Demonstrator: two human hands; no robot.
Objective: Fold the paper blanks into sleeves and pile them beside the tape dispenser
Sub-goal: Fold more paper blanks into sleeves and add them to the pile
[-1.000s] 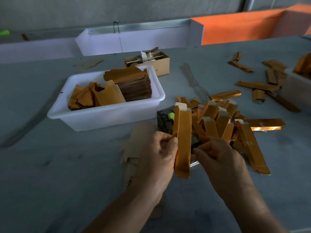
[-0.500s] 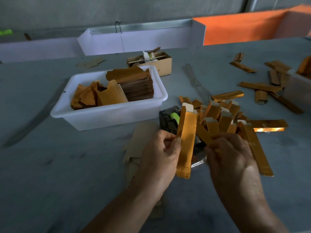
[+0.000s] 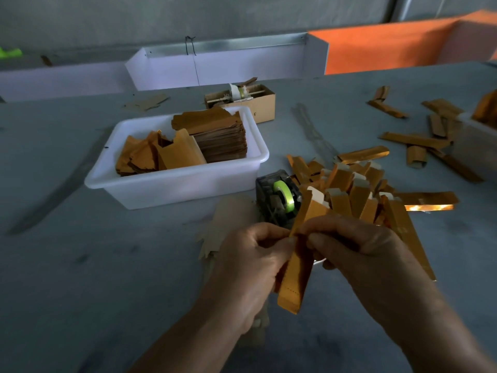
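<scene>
A gold folded paper sleeve (image 3: 294,281) stands nearly upright between my hands, low in the middle of the view. My left hand (image 3: 250,262) pinches its left edge and my right hand (image 3: 357,254) pinches it from the right, near its middle. Just behind stands the dark tape dispenser (image 3: 277,200) with a green roll. To its right lies a pile of finished gold sleeves (image 3: 357,189). Flat brown blanks (image 3: 231,219) lie on the table under my left hand. A white tub (image 3: 150,184) at the left holds stacked blanks (image 3: 217,135).
A small cardboard box (image 3: 258,103) sits behind the tub. Loose gold sleeves (image 3: 419,141) are scattered at the far right beside another pale tub (image 3: 473,141). A white trough (image 3: 226,65) and an orange panel (image 3: 390,44) line the table's far edge.
My right hand went to the dispenser and pile, then came back onto the sleeve. The sleeve has tilted slightly to the right; my left hand kept hold of it.
</scene>
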